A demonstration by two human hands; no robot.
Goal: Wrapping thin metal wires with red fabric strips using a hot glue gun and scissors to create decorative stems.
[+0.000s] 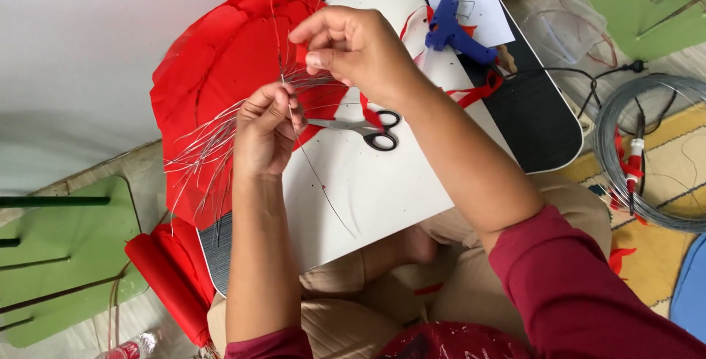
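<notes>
A bundle of thin silvery wires (pixel 220 134) is pinched at one end, its loose ends fanning out toward 8 o'clock over the red paper. One single wire (pixel 323 182) runs from the pinch toward 5 o'clock across the white board. A thin red strand (pixel 273 6) rises straight toward 12 o'clock, taut and upright.

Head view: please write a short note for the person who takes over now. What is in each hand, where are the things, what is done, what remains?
Left hand: closed grip on a bundle of thin silver wires.
Right hand: pinches one wire end above the bundle.
Black-handled scissors lie on the white board; blue glue gun behind; grey wire coil on the floor.
Done: wires gathered over red paper.
Left: bundle looks unbound.
</notes>
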